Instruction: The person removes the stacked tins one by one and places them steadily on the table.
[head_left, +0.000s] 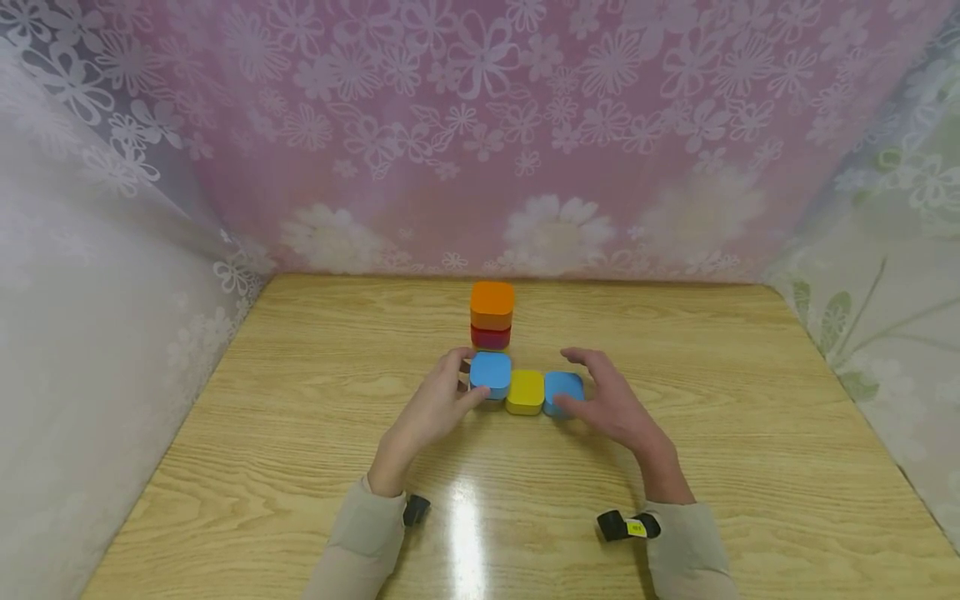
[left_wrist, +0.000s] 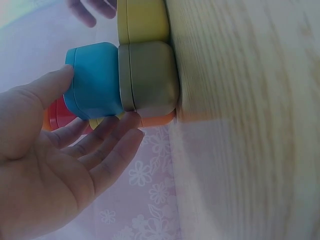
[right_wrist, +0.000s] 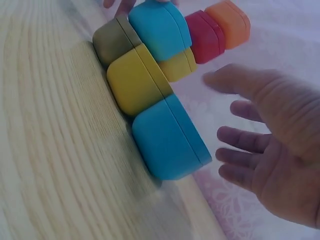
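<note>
My left hand (head_left: 438, 404) holds a blue rounded box (head_left: 491, 371), thumb on one side and fingers on the other. That box sits on a gold box (left_wrist: 152, 77). A yellow box (head_left: 525, 392) stands beside the gold one on the table, followed by a second blue box (head_left: 564, 390) at the right end of the row. My right hand (head_left: 611, 404) hovers by this second blue box; its fingers are spread and apart from it in the right wrist view. Behind the held box rises a stack with an orange box (head_left: 492, 302) on top and a red box (head_left: 491, 337) under it.
Lower in the rear stack, a yellow box (right_wrist: 179, 66) shows partly, with an orange one (left_wrist: 159, 120) near the table surface. The wooden table (head_left: 300, 467) meets flowered curtains (head_left: 480, 167) at the back and sides. Black straps (head_left: 628, 526) are on both wrists.
</note>
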